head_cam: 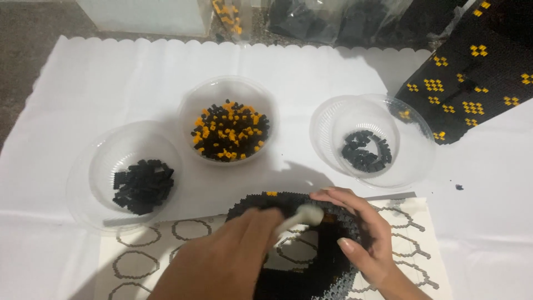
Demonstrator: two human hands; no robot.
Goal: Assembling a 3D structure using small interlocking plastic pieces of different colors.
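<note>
A black ring-shaped brick build (311, 261) lies on a printed instruction sheet (139, 261) near the front edge. My left hand (233, 255) reaches in from the bottom and grips a small white tool (302, 216), its tip over the ring's top. The right hand (361, 233) curls over the ring's right side, fingers resting on its outer rim. One orange stud (272, 194) shows at the ring's top edge. My hands hide much of the ring.
Three clear plastic bowls stand behind on a white cloth: one on the left (83, 189) with black bricks, a middle one (230, 91) with black and orange bricks, a stacked pair at right (411, 161) with black bricks. A large black-and-orange build (477, 72) stands far right.
</note>
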